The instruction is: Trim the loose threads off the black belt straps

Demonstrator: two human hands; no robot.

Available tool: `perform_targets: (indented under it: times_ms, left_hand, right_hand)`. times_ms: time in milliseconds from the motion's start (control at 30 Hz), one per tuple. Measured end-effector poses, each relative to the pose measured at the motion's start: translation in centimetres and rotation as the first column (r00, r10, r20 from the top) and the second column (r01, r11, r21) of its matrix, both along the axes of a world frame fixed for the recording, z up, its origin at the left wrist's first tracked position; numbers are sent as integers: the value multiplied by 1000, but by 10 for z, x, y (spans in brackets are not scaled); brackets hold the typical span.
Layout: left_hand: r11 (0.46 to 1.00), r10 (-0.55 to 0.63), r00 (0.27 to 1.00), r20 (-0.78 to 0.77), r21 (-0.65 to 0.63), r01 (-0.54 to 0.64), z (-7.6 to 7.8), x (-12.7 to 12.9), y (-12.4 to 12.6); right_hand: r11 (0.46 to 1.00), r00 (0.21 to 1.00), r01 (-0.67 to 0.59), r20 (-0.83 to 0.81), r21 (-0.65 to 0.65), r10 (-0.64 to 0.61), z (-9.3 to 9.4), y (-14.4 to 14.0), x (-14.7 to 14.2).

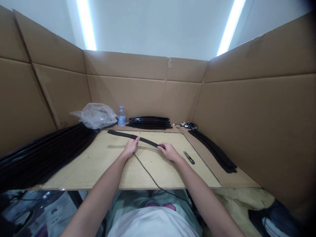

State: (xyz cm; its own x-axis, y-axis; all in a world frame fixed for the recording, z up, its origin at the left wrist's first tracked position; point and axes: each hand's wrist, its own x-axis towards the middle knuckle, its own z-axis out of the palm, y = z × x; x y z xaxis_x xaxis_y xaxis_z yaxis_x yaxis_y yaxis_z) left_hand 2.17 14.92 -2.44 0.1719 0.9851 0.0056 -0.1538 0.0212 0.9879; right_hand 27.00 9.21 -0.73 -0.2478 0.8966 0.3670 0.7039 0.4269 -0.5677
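A long, slightly curved black strip (pixel 148 141) is held above the pale tabletop (pixel 98 168); its material I cannot make out. My left hand (pixel 131 146) is closed around its middle, with the thumb on top. My right hand (pixel 170 151) grips it at the right end, hiding that tip. From below my left hand a thin dark cord (pixel 150 176) runs down over the table's front edge; whether it joins the strip is hidden. Small black thread snips (pixel 189 157) lie to the right of my right hand.
Long black strips (pixel 49 154) are piled at left, under a clear plastic bag (pixel 97 115). A water bottle (pixel 121 117) and a stack of glossy black strips (pixel 149 122) stand at the back. More strips (pixel 213 151) lie right. Cardboard walls (pixel 145 93) enclose three sides.
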Motion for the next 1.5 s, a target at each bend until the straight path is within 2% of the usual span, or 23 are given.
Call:
perform_targets:
  times_ms: [367, 833, 1300, 1500]
  left_hand:
    - [995, 40, 999, -4, 88, -39, 4, 4, -4]
    - [998, 38, 999, 34, 54, -40, 3, 2, -3]
    - [998, 3, 1000, 30, 56, -5, 4, 2, -4]
    - [999, 9, 1000, 28, 47, -11, 5, 2, -5]
  right_hand:
    - [999, 999, 30, 36, 35, -31, -3, 3, 4]
    - [997, 996, -74, 55, 12, 73, -5, -1, 1]
    - [996, 997, -61, 52, 60, 58, 3, -8, -2]
    - [995, 997, -60, 50, 80, 56, 0, -3, -2]
